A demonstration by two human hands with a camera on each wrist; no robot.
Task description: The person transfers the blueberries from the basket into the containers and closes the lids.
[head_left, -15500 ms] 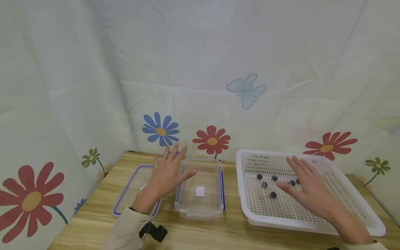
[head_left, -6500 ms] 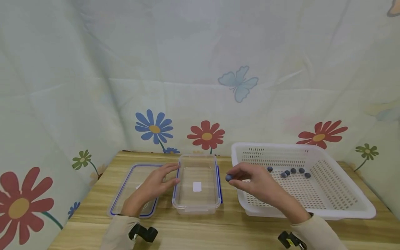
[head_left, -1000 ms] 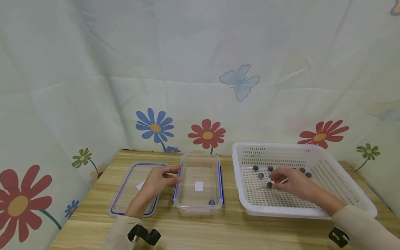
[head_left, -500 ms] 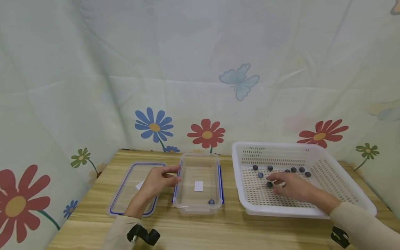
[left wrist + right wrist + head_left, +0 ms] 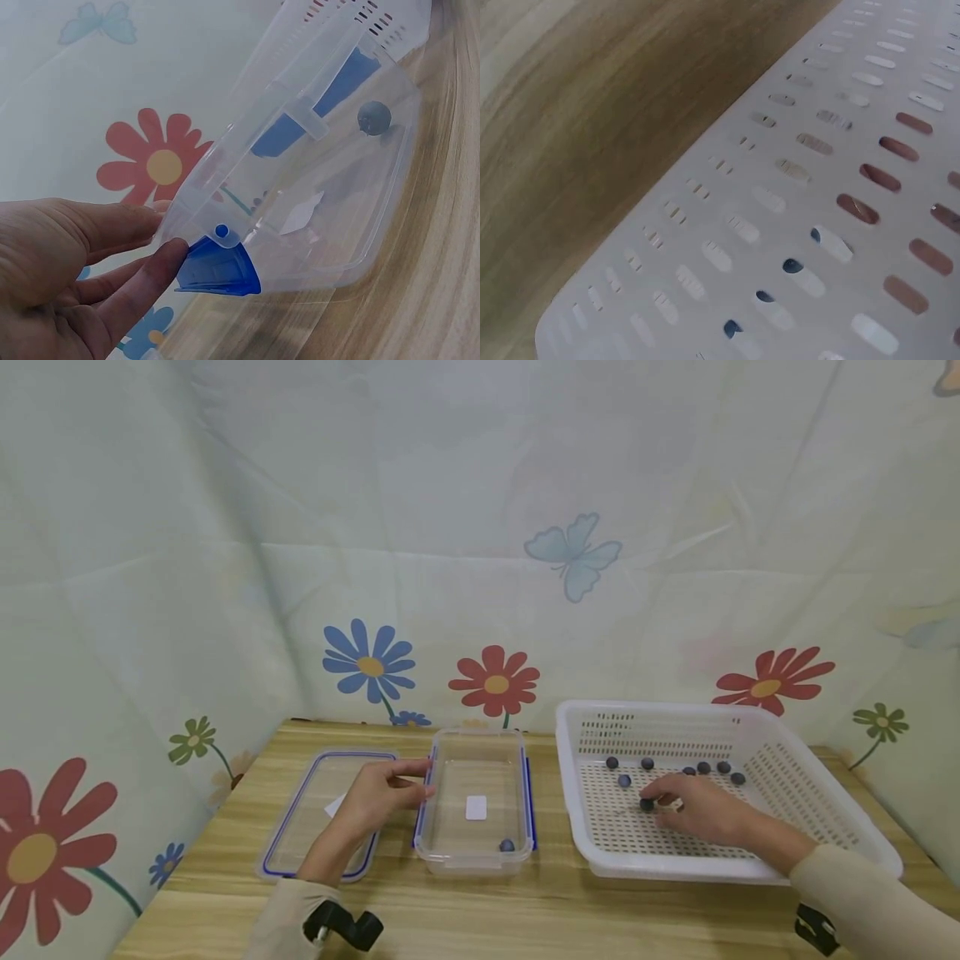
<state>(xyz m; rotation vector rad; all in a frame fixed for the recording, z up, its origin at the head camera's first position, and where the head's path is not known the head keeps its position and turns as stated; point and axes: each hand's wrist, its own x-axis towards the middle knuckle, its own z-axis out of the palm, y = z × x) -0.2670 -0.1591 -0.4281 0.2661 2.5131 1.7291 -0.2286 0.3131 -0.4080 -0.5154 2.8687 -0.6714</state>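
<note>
Head view: a berry (image 5: 507, 845) now lies in the clear box (image 5: 472, 860), which showed none earlier; one has seemingly left the white basket (image 5: 675, 866). There the right hand (image 5: 701, 812) meets another berry (image 5: 647, 806), fingers slightly parted, grip uncertain; the left hand (image 5: 375, 797), fingers apart, touches the box's side.

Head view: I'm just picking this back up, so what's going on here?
A person's right hand is down in the white basket, fingers at a dark blue ball; whether it is gripped is hard to tell. Other dark balls lie in the basket too. The left hand touches the near-left edge of the clear box, which is open with one ball inside. Its blue-edged lid lies on the table.
</note>
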